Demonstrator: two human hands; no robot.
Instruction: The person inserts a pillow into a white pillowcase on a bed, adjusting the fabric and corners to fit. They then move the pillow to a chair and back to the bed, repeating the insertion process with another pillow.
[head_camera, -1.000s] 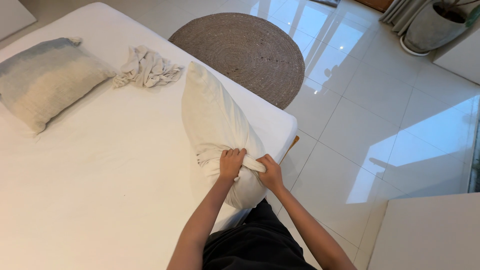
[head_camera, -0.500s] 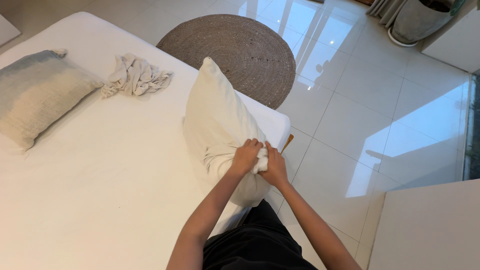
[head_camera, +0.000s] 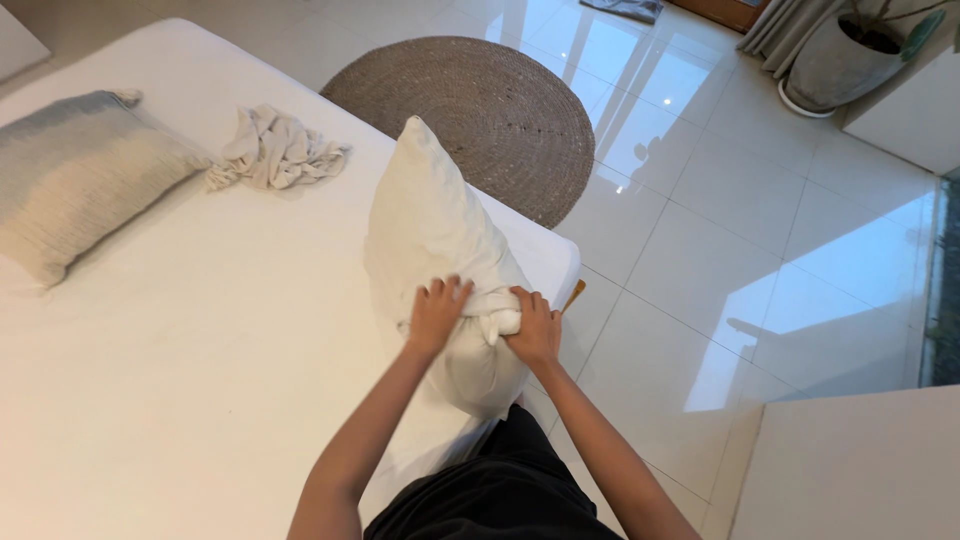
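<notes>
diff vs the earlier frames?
Left hand slid left along the white pillow, apart from the right hand, which still grips the bunched cover. Pillow stays propped on the bed; grey pillow and crumpled cloth unmoved.

White pillow (head_camera: 430, 225) standing on end at near corner of white bed (head_camera: 200, 330), partly inside a bunched cream case. Left hand (head_camera: 437, 313) flat against pillow's lower face, fingers spread. Right hand (head_camera: 532, 328) closed on gathered roll of case fabric just beside left hand. Grey-and-cream cushion (head_camera: 75, 175) lying at far left of bed; crumpled cream cloth (head_camera: 275, 148) near it, apart from pillow. Round woven rug (head_camera: 480, 105) on glossy tiled floor (head_camera: 740, 230) beyond bed. Potted plant (head_camera: 845, 50) at top right.
</notes>
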